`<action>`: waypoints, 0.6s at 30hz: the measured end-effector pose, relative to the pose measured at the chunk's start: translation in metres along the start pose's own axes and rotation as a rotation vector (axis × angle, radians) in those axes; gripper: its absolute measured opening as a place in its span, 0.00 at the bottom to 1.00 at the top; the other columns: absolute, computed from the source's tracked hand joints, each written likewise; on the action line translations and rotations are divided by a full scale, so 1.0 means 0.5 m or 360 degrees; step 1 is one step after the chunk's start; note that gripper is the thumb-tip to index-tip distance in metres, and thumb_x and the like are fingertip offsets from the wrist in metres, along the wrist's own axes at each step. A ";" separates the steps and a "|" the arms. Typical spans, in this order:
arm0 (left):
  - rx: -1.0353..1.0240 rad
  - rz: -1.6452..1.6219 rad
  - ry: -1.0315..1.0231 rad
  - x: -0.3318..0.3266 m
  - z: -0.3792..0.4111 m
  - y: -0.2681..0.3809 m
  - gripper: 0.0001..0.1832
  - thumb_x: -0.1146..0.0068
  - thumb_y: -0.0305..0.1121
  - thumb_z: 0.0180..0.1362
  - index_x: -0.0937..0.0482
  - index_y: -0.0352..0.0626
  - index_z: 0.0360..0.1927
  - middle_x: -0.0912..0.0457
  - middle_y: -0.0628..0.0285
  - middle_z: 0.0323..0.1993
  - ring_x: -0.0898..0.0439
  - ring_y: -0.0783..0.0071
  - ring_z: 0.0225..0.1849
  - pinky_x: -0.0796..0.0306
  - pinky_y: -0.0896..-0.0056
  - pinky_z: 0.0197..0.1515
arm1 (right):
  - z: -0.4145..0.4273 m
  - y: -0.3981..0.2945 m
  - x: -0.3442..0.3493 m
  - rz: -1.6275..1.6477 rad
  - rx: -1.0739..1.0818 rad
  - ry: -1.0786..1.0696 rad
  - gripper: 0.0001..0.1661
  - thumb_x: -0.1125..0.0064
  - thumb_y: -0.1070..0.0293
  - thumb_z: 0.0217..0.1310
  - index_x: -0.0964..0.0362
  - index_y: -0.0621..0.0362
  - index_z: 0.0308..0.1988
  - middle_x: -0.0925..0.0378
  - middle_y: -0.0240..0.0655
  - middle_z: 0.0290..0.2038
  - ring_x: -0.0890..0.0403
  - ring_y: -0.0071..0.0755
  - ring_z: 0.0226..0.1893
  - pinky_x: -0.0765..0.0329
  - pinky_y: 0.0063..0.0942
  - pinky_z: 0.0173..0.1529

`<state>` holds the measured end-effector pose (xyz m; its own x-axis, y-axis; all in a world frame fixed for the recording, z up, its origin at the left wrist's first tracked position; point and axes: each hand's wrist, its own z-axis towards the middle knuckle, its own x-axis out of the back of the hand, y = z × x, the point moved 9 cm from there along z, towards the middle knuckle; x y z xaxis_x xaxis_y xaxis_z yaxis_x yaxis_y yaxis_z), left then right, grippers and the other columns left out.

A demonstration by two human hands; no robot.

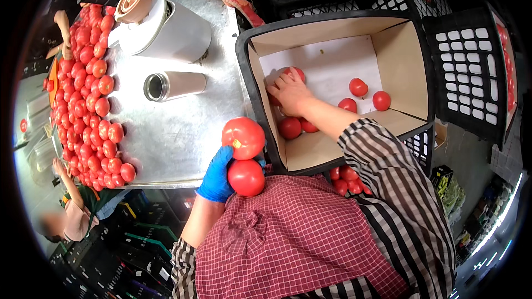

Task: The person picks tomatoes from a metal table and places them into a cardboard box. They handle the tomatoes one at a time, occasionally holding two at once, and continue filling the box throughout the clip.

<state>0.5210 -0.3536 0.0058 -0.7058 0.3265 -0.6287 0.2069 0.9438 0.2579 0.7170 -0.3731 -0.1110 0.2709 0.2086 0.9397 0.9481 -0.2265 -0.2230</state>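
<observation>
My left hand (217, 176), in a blue glove, holds two tomatoes above the table's near edge. The upper tomato (244, 133) is larger and shows its stem scar; the lower tomato (246, 178) rests against it. My bare right hand (293, 93) reaches into a black plastic crate (419, 50) lined with cardboard. Its fingers curl over a tomato (273, 100) at the crate's left side, mostly hidden under the hand. Another tomato (298, 74) touches the fingers. Several more tomatoes, such as one tomato (358, 87), lie on the crate's pale paper bottom.
Many tomatoes (89, 104) cover the left side of the metal table (166, 141). A white jug (183, 29) and an open steel-rimmed flask (183, 85) stand there. Black crates (465, 70) surround the lined crate. Another person (79, 216) is at the table's left end.
</observation>
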 end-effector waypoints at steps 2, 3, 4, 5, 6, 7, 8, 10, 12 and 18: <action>-0.0005 -0.0026 -0.0028 -0.007 0.010 0.005 0.36 0.41 0.52 0.60 0.34 0.37 0.63 0.20 0.49 0.49 0.17 0.56 0.46 0.21 0.50 0.52 | 0.011 -0.015 -0.029 -0.0155 0.0010 -0.0058 0.27 0.44 0.69 0.58 0.29 0.52 0.59 0.26 0.37 0.55 0.32 0.45 0.62 0.56 0.59 0.73; -0.0038 -0.0017 -0.0027 -0.011 0.011 0.007 0.35 0.42 0.52 0.60 0.33 0.37 0.63 0.20 0.49 0.49 0.17 0.56 0.46 0.21 0.50 0.52 | 0.017 -0.019 -0.032 -0.0168 0.0016 -0.0088 0.27 0.44 0.69 0.58 0.30 0.52 0.59 0.26 0.37 0.54 0.32 0.46 0.61 0.56 0.59 0.73; -0.0071 -0.0008 -0.0026 -0.015 0.011 0.009 0.35 0.42 0.51 0.60 0.33 0.36 0.63 0.20 0.49 0.49 0.17 0.56 0.46 0.21 0.50 0.52 | 0.023 -0.019 -0.035 -0.0181 0.0021 -0.0117 0.27 0.45 0.69 0.58 0.30 0.52 0.59 0.26 0.37 0.54 0.32 0.46 0.61 0.56 0.59 0.73; -0.0060 0.0000 -0.0012 -0.017 0.010 0.008 0.35 0.42 0.51 0.60 0.33 0.37 0.63 0.20 0.49 0.49 0.17 0.56 0.46 0.21 0.51 0.51 | 0.028 -0.017 -0.038 -0.0194 0.0026 -0.0146 0.27 0.45 0.69 0.59 0.31 0.52 0.60 0.26 0.38 0.54 0.32 0.46 0.61 0.56 0.59 0.74; -0.0049 0.0009 0.0001 -0.022 0.006 0.010 0.35 0.42 0.51 0.60 0.34 0.37 0.63 0.20 0.49 0.49 0.17 0.56 0.46 0.20 0.51 0.51 | 0.030 -0.017 -0.024 -0.0132 0.0038 -0.0115 0.30 0.42 0.69 0.56 0.32 0.52 0.60 0.25 0.40 0.53 0.30 0.47 0.60 0.56 0.58 0.74; -0.0038 0.0019 0.0014 -0.025 0.004 0.012 0.35 0.42 0.51 0.60 0.34 0.37 0.64 0.20 0.49 0.50 0.17 0.56 0.46 0.20 0.51 0.51 | 0.028 -0.014 -0.014 -0.0077 0.0016 -0.0120 0.32 0.40 0.69 0.54 0.32 0.52 0.60 0.25 0.40 0.52 0.30 0.47 0.60 0.56 0.58 0.74; -0.0048 0.0020 0.0066 -0.022 0.003 0.014 0.35 0.42 0.49 0.61 0.36 0.40 0.65 0.21 0.50 0.51 0.17 0.57 0.47 0.20 0.52 0.50 | 0.023 -0.009 -0.002 -0.0021 -0.0007 -0.0124 0.33 0.38 0.68 0.52 0.31 0.53 0.60 0.25 0.41 0.52 0.30 0.47 0.60 0.56 0.57 0.74; -0.0077 0.0041 0.0032 -0.019 0.010 0.015 0.35 0.43 0.48 0.61 0.37 0.41 0.67 0.22 0.51 0.52 0.17 0.57 0.47 0.20 0.52 0.50 | 0.003 0.009 0.056 0.0237 -0.0115 -0.0112 0.36 0.33 0.65 0.45 0.32 0.55 0.57 0.25 0.45 0.52 0.29 0.51 0.59 0.47 0.51 0.72; -0.0119 0.0109 0.0053 -0.019 0.014 0.021 0.35 0.42 0.45 0.61 0.39 0.44 0.69 0.22 0.53 0.53 0.17 0.59 0.46 0.19 0.55 0.49 | -0.031 0.041 0.090 0.1036 -0.0283 -0.0015 0.39 0.31 0.64 0.42 0.34 0.57 0.56 0.26 0.44 0.51 0.27 0.47 0.56 0.38 0.44 0.68; -0.0482 0.0621 0.0055 -0.072 0.002 0.068 0.35 0.39 0.39 0.59 0.38 0.45 0.69 0.23 0.55 0.55 0.18 0.63 0.47 0.21 0.60 0.49 | -0.161 0.001 0.195 0.2996 -0.0306 -0.0191 0.35 0.42 0.49 0.58 0.36 0.60 0.58 0.25 0.42 0.49 0.21 0.37 0.46 0.22 0.36 0.49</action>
<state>0.5543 -0.3335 0.0362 -0.6380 0.6460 -0.4191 0.2580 0.6922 0.6740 0.7304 -0.4293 0.0014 0.8049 -0.3483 -0.4805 -0.5804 -0.2935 -0.7596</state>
